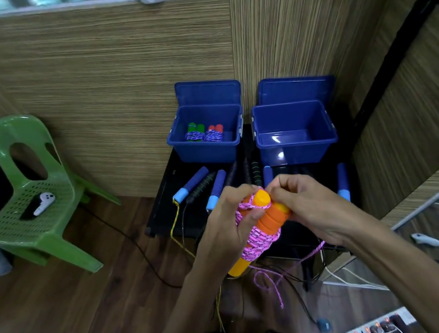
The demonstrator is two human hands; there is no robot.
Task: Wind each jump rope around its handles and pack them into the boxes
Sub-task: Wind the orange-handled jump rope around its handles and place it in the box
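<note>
Here a pair of orange handles (pixel 264 218), wound with pink rope (pixel 255 239), is gripped by the left hand (pixel 227 222), fingers curled round the bundle. The rope near the handle tops is pinched by the right hand (pixel 305 204). A loose rope tail (pixel 271 282) hangs below both hands. Beyond the hands, on the black surface (pixel 166 203), unwound blue handles (pixel 191 185) lie before two blue boxes; two wound ropes (pixel 204 134) sit in the left box (pixel 210 150), beside the right box (pixel 298 151).
</note>
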